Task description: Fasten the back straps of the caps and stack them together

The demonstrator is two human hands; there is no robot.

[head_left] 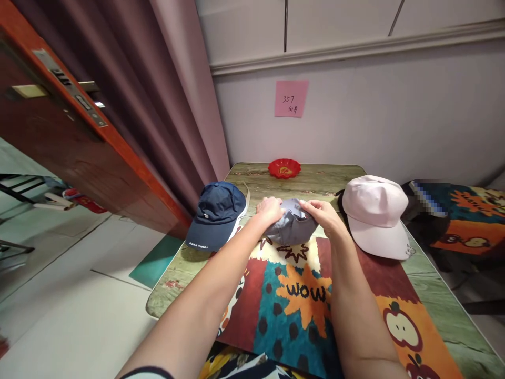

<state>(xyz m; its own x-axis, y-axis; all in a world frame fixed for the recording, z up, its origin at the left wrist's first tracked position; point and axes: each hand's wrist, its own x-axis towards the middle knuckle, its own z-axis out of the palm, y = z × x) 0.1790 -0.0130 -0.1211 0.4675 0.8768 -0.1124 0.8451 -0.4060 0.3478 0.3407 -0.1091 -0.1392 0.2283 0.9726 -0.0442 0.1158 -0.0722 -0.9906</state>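
A grey-blue baseball cap (290, 231) is held between my two hands over the patterned mat (300, 316), its back opening turned toward me. My left hand (270, 209) closes on the cap's left side. On the other side, my right hand (321, 211) pinches its edge near the opening. A navy cap (216, 213) with a white logo and small lettering on its brim rests to the left. To the right sits a pale pink cap (374, 205), brim toward me, with small rings at the brim's edge.
A red scalloped dish (284, 168) stands at the back of the wood-patterned table (252, 176). A pink paper note (291, 99) is stuck on the wall behind. An orange-edged door (130, 173) and a mauve curtain (185, 105) stand close on the left.
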